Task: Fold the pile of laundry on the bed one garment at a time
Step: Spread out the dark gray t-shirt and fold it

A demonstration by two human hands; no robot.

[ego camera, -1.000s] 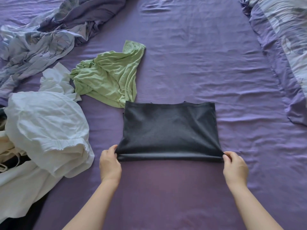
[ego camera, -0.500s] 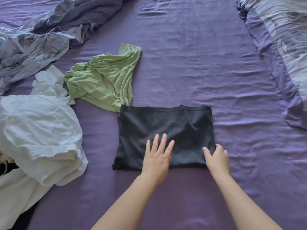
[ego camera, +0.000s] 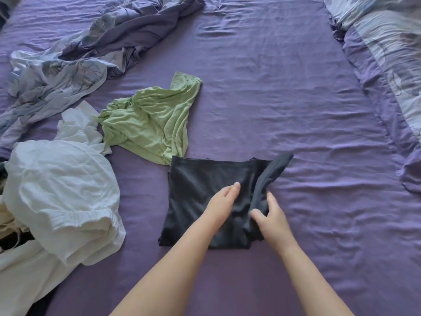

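A dark grey garment (ego camera: 200,190) lay folded flat on the purple bed sheet (ego camera: 284,110), right under both hands. The left hand (ego camera: 222,201) rested on top of the garment, near its middle, with its fingers straight and close together, pressing the cloth down. It held nothing. The right hand (ego camera: 272,221) was just beside the left hand, on the side away from the pile. Its thumb and fingers were curled round the garment's side edge and pinched it. That edge was lifted off the bed, and a flap of the dark cloth stood up and leaned over past the right hand's fingertips. The rest of the garment stayed flat on the sheet. A crumpled green shirt (ego camera: 150,126) lay beyond the left hand, touching the far corner of the dark garment. A big white garment (ego camera: 59,201) sat in a heap well out past the left hand, apart from the dark one. More white cloth spread out below it. A bunched blue and purple blanket (ego camera: 75,65) lay far beyond the left hand, past the green shirt. A pillow with a purple frill (ego camera: 387,53) lay far out past the right hand, at the edge of the bed.
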